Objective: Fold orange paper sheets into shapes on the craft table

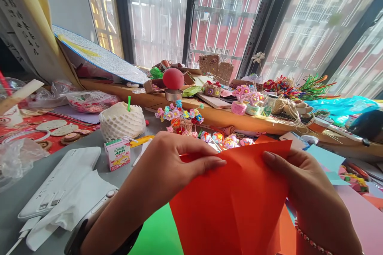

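- Across the back, a dark-framed window [191, 16] with pale bars outside.
- Below the window, a wooden ledge [275, 125] crowded with crafts.
- In front of the ledge, a grey desk [8, 215].
- Above the desk, close to the camera, an orange-red sheet [215, 207] held up between both hands; top edge rising toward the right, one corner pointing up and right, a faint crease running down the middle; body stretching downward out of the frame, so impossible to tell which side is the long axis.
- Partly behind the sheet, at lower left, a green sheet [163, 233].
- At the upper left edge, the left hand [176, 159], paper pinched between thumb and fingers.
- Near the raised corner, the right hand [308, 179], thumb pressed on the front, fingers mostly hidden behind; also gripping the paper.
- Beyond the left hand, a foam-netted fruit [121, 123] with a green straw [129, 103].
- Beside that fruit, a small pink-and-white carton [118, 155].
- Around the right wrist, a beaded bracelet [311, 243].
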The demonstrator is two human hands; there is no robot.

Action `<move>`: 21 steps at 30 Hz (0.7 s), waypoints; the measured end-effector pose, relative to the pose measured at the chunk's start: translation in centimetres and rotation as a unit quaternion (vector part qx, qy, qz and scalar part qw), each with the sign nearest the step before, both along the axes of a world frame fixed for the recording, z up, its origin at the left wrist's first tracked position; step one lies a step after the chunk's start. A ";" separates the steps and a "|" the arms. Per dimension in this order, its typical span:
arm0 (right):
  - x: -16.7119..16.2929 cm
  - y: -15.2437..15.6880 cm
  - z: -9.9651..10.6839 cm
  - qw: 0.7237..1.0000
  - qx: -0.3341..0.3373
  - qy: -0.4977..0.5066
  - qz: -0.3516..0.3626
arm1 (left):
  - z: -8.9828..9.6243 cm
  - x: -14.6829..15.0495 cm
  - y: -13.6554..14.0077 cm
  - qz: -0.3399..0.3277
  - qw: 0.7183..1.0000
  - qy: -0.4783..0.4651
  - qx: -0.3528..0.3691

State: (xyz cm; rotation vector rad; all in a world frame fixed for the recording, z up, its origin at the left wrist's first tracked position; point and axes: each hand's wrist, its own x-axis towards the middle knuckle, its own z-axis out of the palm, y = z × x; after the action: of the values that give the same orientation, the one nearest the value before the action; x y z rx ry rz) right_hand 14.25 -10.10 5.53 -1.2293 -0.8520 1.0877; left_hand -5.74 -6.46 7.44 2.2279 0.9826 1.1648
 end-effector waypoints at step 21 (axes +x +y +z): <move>-3.0 -1.6 -0.1 0.689 0.350 -0.621 -0.132 | -1.0 1.3 -1.5 0.037 0.963 0.112 0.240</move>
State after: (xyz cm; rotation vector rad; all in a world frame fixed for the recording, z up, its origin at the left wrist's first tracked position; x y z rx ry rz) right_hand 11.23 -11.68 5.41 -1.2331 -1.7972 -0.5317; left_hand -4.46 -7.98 6.45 2.7771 0.9518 1.3165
